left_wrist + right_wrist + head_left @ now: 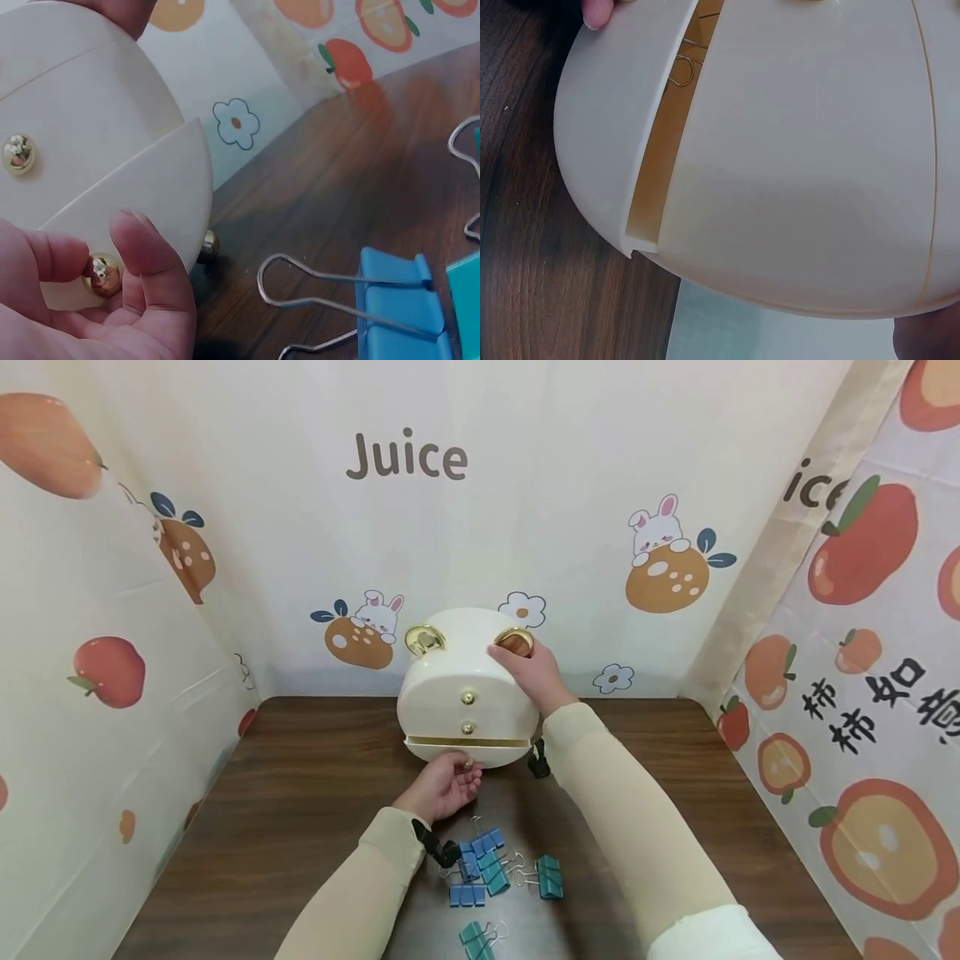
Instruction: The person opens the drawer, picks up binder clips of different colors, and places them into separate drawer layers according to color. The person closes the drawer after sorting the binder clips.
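Note:
A white rounded drawer box (468, 668) with gold ear-like pieces stands at the back of the table. Its bottom drawer (480, 753) is pulled out a little, and wire handles (682, 71) show inside the gap. With thumb and fingers, my left hand (447, 783) pinches the gold knob (101, 275) of that drawer. My right hand (542, 675) grips the box's upper right side, thumb by the right gold ear (516, 639); its other fingers are mostly hidden. Blue binder clips (467, 895) and teal binder clips (550, 877) lie in front of the box.
The dark wooden table (315, 785) carries the box and several clips. A printed curtain (480, 527) hangs right behind the box, with more cloth along both sides. One teal clip (476, 939) lies nearer the front edge.

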Demonstrator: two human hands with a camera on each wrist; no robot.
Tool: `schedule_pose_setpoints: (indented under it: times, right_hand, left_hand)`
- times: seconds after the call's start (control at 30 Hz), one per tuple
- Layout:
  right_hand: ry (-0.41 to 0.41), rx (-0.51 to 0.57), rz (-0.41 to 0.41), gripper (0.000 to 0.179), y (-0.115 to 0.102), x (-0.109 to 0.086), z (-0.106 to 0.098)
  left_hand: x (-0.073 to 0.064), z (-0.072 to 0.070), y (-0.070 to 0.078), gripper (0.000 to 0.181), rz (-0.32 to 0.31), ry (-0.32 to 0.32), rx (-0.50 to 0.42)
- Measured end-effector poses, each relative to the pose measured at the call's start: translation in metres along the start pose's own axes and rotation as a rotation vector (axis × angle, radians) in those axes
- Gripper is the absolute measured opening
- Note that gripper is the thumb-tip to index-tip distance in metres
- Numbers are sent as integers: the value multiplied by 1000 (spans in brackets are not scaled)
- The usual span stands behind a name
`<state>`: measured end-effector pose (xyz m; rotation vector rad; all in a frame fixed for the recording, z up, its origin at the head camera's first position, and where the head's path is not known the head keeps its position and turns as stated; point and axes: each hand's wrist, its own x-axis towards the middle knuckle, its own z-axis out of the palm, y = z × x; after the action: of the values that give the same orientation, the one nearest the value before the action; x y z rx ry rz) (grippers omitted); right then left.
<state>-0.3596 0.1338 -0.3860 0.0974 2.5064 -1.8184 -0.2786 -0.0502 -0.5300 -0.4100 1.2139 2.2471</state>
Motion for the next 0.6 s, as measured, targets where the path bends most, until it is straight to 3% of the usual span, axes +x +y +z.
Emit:
schedule_pose_setpoints:
  times: [0.6]
  right_hand:
    - [-39,-7,4,76,-3,-2,-4]
  left_hand:
    - [14,1,11,18,-11,-8,6]
